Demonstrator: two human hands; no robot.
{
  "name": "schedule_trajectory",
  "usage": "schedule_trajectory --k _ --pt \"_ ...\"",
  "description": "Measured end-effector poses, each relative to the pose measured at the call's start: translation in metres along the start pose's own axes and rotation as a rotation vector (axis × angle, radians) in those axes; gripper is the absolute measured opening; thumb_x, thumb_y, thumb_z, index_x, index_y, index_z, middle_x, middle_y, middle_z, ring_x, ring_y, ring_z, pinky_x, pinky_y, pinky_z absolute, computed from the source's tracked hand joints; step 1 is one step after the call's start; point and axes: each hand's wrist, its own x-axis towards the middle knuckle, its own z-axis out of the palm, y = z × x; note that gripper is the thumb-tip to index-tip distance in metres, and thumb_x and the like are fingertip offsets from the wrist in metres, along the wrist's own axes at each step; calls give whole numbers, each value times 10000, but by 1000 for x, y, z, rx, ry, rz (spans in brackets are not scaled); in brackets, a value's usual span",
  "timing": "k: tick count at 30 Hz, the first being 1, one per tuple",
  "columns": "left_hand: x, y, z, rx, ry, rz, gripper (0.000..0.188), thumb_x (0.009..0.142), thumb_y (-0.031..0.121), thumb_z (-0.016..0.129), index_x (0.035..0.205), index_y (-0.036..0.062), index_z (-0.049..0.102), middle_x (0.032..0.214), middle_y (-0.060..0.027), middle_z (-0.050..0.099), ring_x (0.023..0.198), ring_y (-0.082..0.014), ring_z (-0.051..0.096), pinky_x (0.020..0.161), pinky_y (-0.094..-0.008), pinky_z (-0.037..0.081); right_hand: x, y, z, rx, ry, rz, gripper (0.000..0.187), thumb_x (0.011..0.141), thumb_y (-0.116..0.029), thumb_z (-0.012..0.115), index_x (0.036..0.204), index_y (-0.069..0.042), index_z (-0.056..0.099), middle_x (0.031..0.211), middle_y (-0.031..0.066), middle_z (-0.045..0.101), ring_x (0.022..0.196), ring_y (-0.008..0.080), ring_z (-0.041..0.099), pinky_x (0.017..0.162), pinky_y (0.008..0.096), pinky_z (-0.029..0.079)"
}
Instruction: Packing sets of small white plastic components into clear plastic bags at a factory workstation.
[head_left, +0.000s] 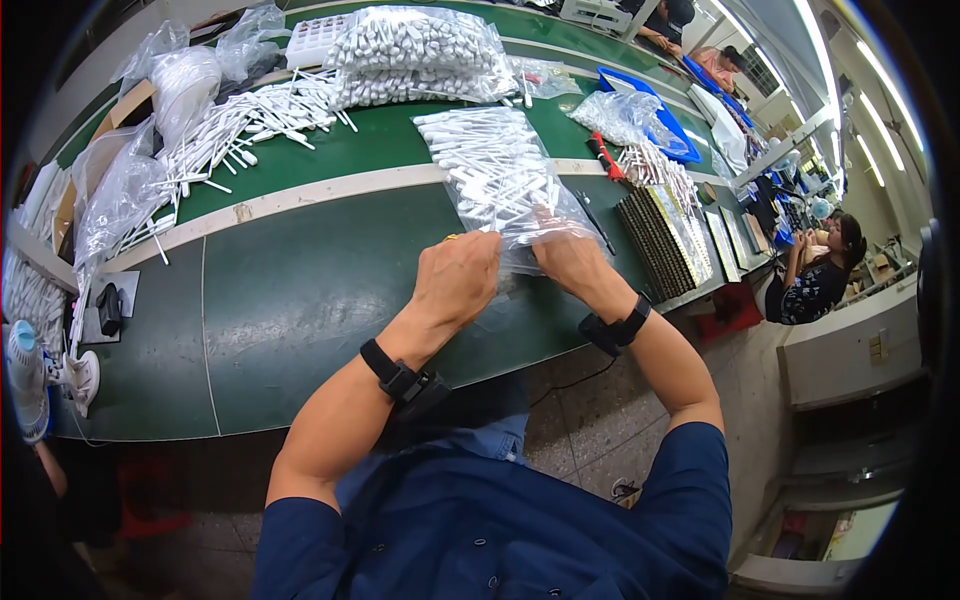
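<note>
A clear plastic bag [495, 170] packed with thin white sticks lies across the pale strip along the green worktop. Its near end, loose film without sticks, comes toward me. At the left corner of that end, the fingers of my left hand [457, 275] are curled and closed on the film. My right hand [572, 262] is at the right part of the same end, its fingers bent round the plastic and partly hidden by it. Both wrists wear black straps with small dark boxes. A dark pen-like tool [597, 222] lies just right of the bag.
Loose white sticks [260, 115] are heaped at the far left beside crumpled plastic. Filled bags [415, 55] are stacked behind. To the right are a stack of dark ridged strips [655, 240], red-handled pliers [605, 157] and a blue tray [650, 110]. A small fan [30, 380] stands far left. Other people sit farther off.
</note>
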Motion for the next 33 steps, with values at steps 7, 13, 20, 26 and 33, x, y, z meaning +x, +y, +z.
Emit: schedule_trajectory --k 7,13,20,26,33 --pt "0 -2 -2 -11 46 23 169 971 148 542 840 48 575 786 -156 643 755 -395 643 637 -502 504 16 -24 -50 728 72 198 416 928 -58 512 1331 -9 599 1126 304 660 1071 444 634 914 480 514" --pt "0 -4 -2 -34 23 13 168 972 151 544 845 47 581 791 -160 646 765 -397 643 651 -511 501 -3 8 -11 398 261 66 387 925 -49 559 1306 -15 617 1136 255 677 1073 428 635 896 483 515" --pt "-1 -3 1 -68 13 8 168 971 153 550 848 42 581 793 -163 646 763 -406 637 656 -518 497 0 19 -6 265 300 -60 281 872 -25 590 1148 -25 641 1009 234 670 930 411 661 786 478 536" --pt "-1 -4 0 -68 2 -11 167 973 152 548 852 42 586 792 -168 645 762 -412 635 660 -521 494 0 8 -23 321 117 6 192 913 -33 590 1089 -4 663 993 215 664 965 414 634 854 482 513" --pt "0 -7 0 -97 20 4 189 984 168 561 849 36 575 786 -181 626 763 -426 618 652 -516 478 -8 14 -14 363 176 -37 201 889 -18 592 1078 -20 661 984 215 656 959 415 625 838 481 515"
